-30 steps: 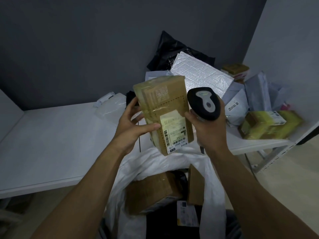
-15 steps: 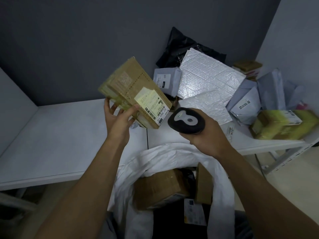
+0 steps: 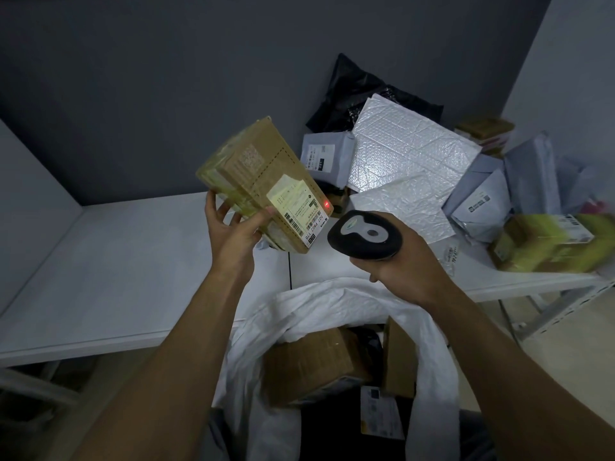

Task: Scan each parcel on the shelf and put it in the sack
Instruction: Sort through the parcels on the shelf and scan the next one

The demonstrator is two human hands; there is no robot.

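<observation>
As seen from beside the person at the white shelf (image 3: 133,261), the items run as follows.

Item: cardboard parcel (image 3: 259,174), taped, held up over the shelf, left of centre. The left hand (image 3: 233,234) grips it from beneath, thumb across the near face and fingers behind, which leaves the shipping label (image 3: 299,207) uncovered. The parcel is tilted with the label turned right toward the scanner, evidently to present the barcodes.

Item: barcode scanner (image 3: 364,236), black with a grey top, just right of the parcel and not touching it. The right hand (image 3: 409,261) is wrapped round its handle with the head aimed left. A red dot (image 3: 327,204) falls on the label's far right corner, beside the barcodes rather than across them. By my judgement the read is being lined up, not settled.

Item: white sack (image 3: 332,301), mouth open below both hands on the near side of the shelf, presumably so a scanned parcel need only be lowered in. It contains a brown box (image 3: 309,367) and at least two other parcels.

Item: remaining stock at the far right of the shelf, well apart from the held parcel. It comprises a silver bubble mailer (image 3: 409,151), a black poly bag (image 3: 362,91) behind it, grey mailers (image 3: 479,201) and a yellow-taped box (image 3: 545,241) at the right end. All are heaped loosely, within the scanner hand's side.
</observation>
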